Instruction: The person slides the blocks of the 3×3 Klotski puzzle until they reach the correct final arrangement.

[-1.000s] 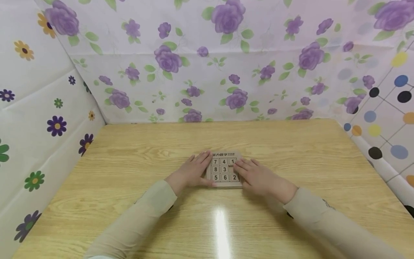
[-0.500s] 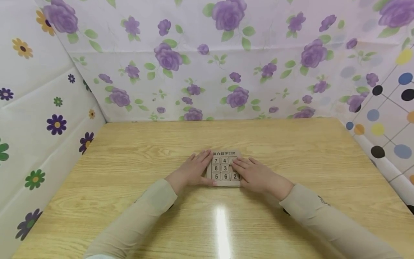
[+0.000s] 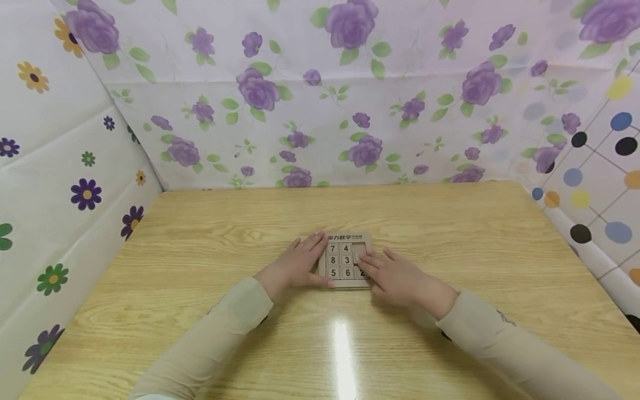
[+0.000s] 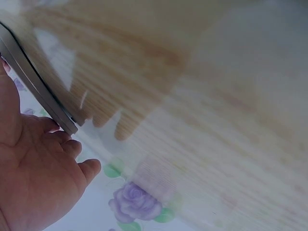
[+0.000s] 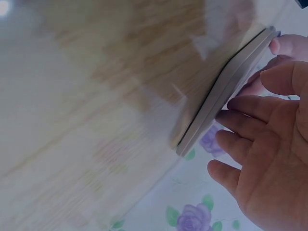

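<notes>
A number sliding puzzle (image 3: 345, 284) lies flat on the wooden table, its tiles showing 7, 4, 8, 3, 5, 6 and a partly covered 2. Its top right cell (image 3: 358, 250) is bare. My left hand (image 3: 294, 265) rests along the puzzle's left side, fingers by the upper corner and thumb on the lower rim. Extended fingertips of my right hand (image 3: 398, 279) lie on the right column, hiding the middle right cell. Seen from the right wrist, the puzzle's side edge (image 5: 228, 82) runs past my right fingers; the left wrist view shows the opposite edge (image 4: 38, 91).
The table (image 3: 240, 216) has a bright light reflection (image 3: 342, 355) near its front. Behind it hangs a cloth with purple flowers (image 3: 366, 151). Patterned cloths also flank both sides, with daisies (image 3: 86, 193) on the left and coloured dots (image 3: 580, 233) on the right.
The 1 tile has left the top right cell, which now shows bare. My right fingertips have moved down the right column towards me. My left hand stays in place.
</notes>
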The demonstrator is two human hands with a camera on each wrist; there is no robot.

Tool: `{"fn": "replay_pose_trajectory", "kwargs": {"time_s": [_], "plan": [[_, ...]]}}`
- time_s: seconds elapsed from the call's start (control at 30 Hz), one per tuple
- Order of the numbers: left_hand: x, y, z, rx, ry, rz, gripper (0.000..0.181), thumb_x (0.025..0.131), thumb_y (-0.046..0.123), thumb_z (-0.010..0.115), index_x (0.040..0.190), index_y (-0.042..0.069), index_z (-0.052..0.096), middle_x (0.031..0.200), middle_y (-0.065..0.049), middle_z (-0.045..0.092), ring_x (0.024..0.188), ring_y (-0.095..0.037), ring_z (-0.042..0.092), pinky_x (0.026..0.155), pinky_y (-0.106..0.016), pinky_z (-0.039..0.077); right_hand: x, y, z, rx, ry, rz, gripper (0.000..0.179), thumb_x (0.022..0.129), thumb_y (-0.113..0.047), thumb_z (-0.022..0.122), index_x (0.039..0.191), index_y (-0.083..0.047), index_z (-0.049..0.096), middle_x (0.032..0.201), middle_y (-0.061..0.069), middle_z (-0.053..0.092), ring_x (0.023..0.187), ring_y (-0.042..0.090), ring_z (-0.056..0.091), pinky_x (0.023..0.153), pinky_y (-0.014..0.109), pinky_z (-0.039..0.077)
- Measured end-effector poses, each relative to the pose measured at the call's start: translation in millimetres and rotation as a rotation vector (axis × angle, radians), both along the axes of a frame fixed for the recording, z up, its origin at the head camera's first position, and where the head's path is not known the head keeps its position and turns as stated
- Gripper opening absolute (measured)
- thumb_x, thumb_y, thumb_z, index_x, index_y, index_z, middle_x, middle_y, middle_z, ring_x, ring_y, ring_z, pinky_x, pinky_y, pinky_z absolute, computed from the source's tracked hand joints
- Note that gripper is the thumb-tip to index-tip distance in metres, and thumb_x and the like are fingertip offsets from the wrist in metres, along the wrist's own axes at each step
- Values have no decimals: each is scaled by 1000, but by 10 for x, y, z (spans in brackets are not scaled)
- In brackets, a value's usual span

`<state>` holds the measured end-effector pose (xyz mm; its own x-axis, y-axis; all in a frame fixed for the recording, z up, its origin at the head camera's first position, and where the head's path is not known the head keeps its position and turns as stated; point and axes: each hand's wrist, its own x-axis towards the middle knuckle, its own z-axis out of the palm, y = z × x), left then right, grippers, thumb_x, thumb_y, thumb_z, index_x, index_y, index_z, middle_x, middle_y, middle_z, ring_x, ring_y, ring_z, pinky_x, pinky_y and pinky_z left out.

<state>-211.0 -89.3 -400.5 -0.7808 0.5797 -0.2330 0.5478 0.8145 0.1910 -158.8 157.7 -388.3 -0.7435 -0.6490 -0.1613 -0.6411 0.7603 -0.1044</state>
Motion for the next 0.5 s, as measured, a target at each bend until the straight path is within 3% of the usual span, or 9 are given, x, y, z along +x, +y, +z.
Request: {"fn": "replay_pose_trajectory", "kwargs": {"time_s": [0.5], "plan": [[-6, -7, -5, 1, -4, 0, 107, 79, 69, 57, 153, 8, 8, 161, -8, 2, 148, -23, 3, 120, -46, 9, 54, 24, -11, -32, 18, 21, 56, 93, -21, 46, 143, 3, 39, 149, 17, 38, 140, 35, 31, 116, 54, 20]]}}
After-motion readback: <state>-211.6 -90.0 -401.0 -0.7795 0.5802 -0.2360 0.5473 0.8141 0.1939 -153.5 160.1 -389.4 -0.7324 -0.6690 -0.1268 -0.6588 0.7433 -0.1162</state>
